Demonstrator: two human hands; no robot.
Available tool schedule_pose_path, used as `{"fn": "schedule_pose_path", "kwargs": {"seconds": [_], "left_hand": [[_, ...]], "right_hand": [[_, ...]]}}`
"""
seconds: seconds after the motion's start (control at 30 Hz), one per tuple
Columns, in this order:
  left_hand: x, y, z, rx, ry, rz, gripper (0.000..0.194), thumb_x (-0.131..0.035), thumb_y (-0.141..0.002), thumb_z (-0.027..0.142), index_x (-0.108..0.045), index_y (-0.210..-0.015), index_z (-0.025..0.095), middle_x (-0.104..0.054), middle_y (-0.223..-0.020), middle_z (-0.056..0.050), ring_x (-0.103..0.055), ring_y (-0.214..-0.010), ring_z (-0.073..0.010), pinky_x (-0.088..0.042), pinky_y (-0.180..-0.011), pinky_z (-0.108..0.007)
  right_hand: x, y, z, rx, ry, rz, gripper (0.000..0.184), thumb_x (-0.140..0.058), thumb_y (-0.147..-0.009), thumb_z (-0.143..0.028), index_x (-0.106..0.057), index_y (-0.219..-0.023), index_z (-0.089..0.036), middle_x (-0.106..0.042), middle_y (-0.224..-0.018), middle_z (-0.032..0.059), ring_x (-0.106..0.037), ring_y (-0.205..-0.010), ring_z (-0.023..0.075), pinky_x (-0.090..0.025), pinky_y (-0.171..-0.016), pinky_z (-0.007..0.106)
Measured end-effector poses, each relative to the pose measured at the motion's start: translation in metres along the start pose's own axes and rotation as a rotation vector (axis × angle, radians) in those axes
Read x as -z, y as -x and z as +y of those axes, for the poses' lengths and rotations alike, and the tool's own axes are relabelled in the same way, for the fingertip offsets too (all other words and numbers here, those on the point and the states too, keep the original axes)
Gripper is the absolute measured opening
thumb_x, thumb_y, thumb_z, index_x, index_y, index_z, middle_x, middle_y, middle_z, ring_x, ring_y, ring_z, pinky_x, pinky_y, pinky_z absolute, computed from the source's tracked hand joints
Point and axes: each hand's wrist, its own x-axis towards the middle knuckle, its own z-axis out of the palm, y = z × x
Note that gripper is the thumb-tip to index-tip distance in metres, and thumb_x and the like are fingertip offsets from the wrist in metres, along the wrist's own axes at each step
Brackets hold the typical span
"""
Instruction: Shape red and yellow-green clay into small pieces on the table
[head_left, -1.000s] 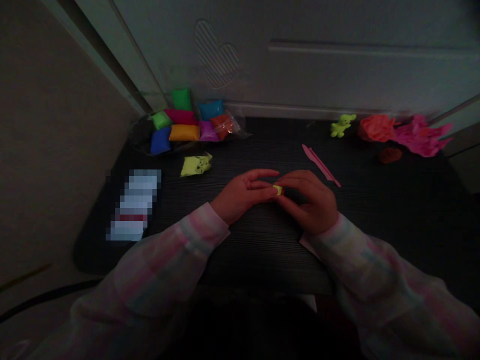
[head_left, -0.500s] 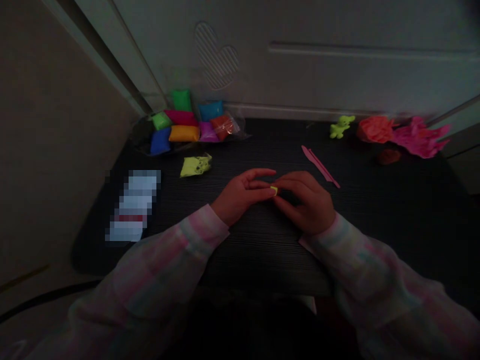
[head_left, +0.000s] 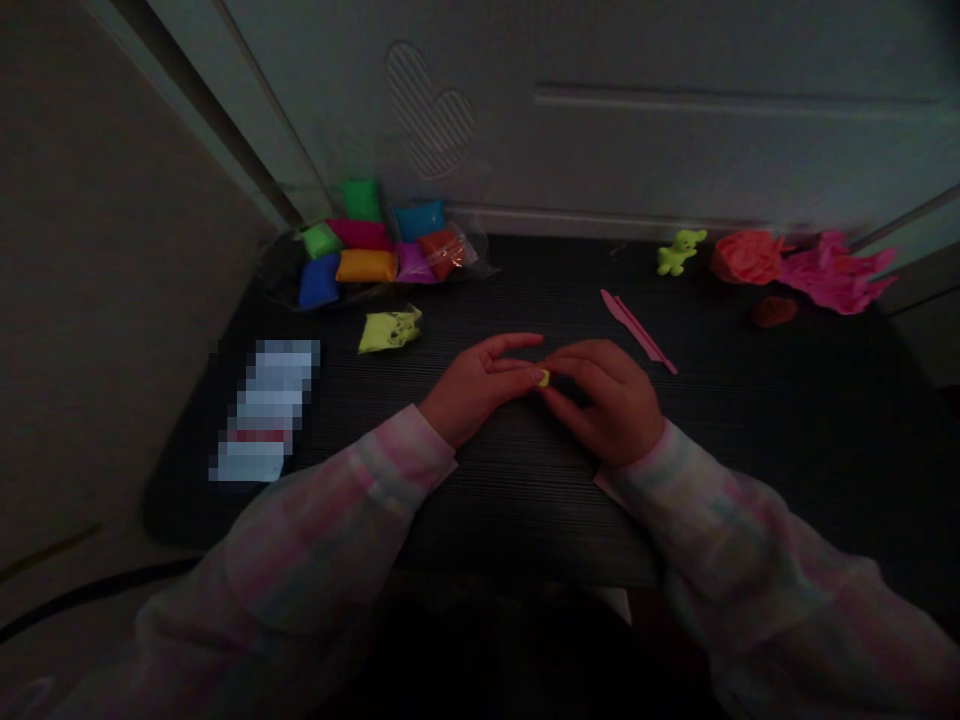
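Note:
In dim light my left hand (head_left: 480, 385) and my right hand (head_left: 604, 400) meet over the middle of a dark table (head_left: 750, 430). Their fingertips pinch a small piece of yellow clay (head_left: 543, 377) between them. The left hand's fingers lie fairly straight, the right hand's fingers curl over the piece. Most of the clay is hidden by the fingers. Both wrists wear pale striped sleeves.
A clear bag of coloured clay packets (head_left: 367, 250) lies at the back left, an opened yellow packet (head_left: 388, 330) in front of it. A pink plastic knife (head_left: 637, 330) lies right of my hands. A small yellow-green clay figure (head_left: 679, 252), orange and pink clay shapes (head_left: 795, 265) sit back right.
Both hands have shifted slightly left, and less of the yellow clay shows between the fingertips than before.

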Motion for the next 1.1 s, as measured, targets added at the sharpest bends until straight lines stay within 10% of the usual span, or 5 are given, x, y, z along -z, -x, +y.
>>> {"fn": "schedule_pose_path", "kwargs": {"seconds": [0.43,1.1], "left_hand": [[-0.0017,0.0026,0.0048,0.029,0.124,-0.145,0.034,-0.055,-0.067,0.012,-0.05,-0.101,0.016,-0.063,-0.082,-0.003,-0.058,-0.08,-0.0123,-0.04,-0.08,-0.032],[0.0024,-0.0018,-0.0019,-0.038,-0.072,-0.028,0.045,-0.066,-0.057,0.013,-0.052,-0.1,0.018,-0.063,-0.073,0.002,-0.057,-0.069,-0.0096,-0.04,-0.075,-0.028]], "right_hand": [[0.0011,-0.0007,-0.0025,-0.144,-0.281,0.042,0.016,-0.056,-0.071,-0.023,-0.055,-0.087,-0.02,-0.057,-0.085,0.004,-0.054,-0.081,0.0153,-0.046,-0.071,0.032],[0.0013,-0.0018,-0.0023,-0.083,-0.154,0.01,0.015,-0.052,-0.071,-0.018,-0.056,-0.086,-0.021,-0.059,-0.083,0.0046,-0.054,-0.08,0.0171,-0.046,-0.069,0.034]]}}
